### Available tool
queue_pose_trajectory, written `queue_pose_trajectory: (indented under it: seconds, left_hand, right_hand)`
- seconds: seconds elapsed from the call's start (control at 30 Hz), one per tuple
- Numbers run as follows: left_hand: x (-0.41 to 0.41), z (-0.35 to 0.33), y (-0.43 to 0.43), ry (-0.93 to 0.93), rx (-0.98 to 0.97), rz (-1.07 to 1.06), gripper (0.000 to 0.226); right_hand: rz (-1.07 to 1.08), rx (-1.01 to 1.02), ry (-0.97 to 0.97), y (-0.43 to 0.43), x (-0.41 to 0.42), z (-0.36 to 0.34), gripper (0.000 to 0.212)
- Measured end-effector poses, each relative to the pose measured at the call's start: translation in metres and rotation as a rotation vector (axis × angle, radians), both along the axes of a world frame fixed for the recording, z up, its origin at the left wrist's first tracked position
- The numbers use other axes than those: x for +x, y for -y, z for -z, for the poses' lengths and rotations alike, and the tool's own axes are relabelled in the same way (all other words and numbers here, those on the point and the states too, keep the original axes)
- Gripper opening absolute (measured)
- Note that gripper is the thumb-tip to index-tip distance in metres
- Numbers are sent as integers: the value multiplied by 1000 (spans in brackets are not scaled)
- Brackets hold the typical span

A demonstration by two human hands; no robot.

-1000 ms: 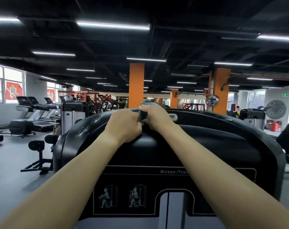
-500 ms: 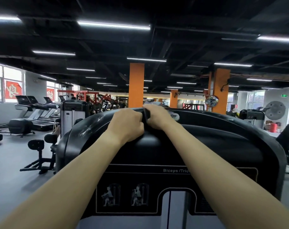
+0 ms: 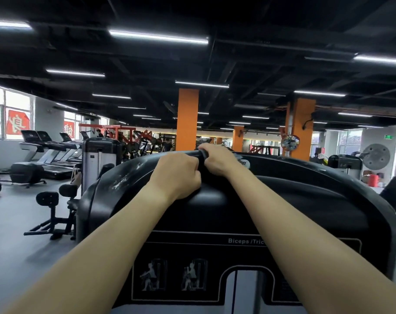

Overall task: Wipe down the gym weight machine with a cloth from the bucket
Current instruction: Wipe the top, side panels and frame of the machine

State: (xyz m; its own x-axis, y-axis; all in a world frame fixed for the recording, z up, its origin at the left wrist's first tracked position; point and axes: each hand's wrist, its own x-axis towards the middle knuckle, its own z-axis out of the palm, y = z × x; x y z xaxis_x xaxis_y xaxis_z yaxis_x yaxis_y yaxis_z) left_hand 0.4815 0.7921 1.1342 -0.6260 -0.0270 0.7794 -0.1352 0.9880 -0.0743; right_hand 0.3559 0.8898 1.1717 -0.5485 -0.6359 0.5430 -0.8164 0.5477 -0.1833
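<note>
A black biceps/triceps weight machine (image 3: 283, 200) fills the frame. On its top edge the left hand (image 3: 176, 175) rests fisted, and what it grips cannot be told. Just beside it, the right hand (image 3: 217, 158) curls round a grey cloth (image 3: 239, 157), whose fringe shows at the machine's crest.

Treadmills (image 3: 47, 145) by the left windows (image 3: 10, 112), orange pillars (image 3: 187, 118), ceiling light strips (image 3: 158, 36) overhead.
</note>
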Motion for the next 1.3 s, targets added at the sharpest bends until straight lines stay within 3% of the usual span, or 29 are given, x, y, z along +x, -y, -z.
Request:
queue_pose_trajectory:
  seconds: [0.13,0.23,0.33,0.4,0.5,0.63,0.7,0.93,1.13,1.3]
  left_hand:
    - [-1,0,1,-10,-13,-3,19]
    - [0,1,2,-10,4,9,21]
    - [0,3,2,-32,33,34,22]
    - [-1,4,0,-53,25,26,22]
    - [-1,6,0,-77,16,38,19]
    - [2,6,0,-83,10,16,20]
    - [5,6,-2,-66,30,8,21]
    - [16,14,-4,-9,73,-2,21]
    - [24,14,-8,41,-11,-66,27]
    - [44,16,-1,120,16,26,25]
  right_hand:
    - [-172,13,-12,-10,8,0,33]
    - [5,-40,-1,-28,-7,0,23]
    - [132,-81,-13,-24,-15,-2,31]
    - [91,6,-21,-10,-7,-1,37]
    - [-84,66,-50,5,7,5,28]
    - [-130,136,-113,-17,-6,11,63]
    - [-49,115,-129,-31,-18,12,68]
    - [160,-108,-37,-32,-4,22,50]
    - [-57,21,-147,-7,40,26,55]
    - [94,-3,-118,-32,17,20,46]
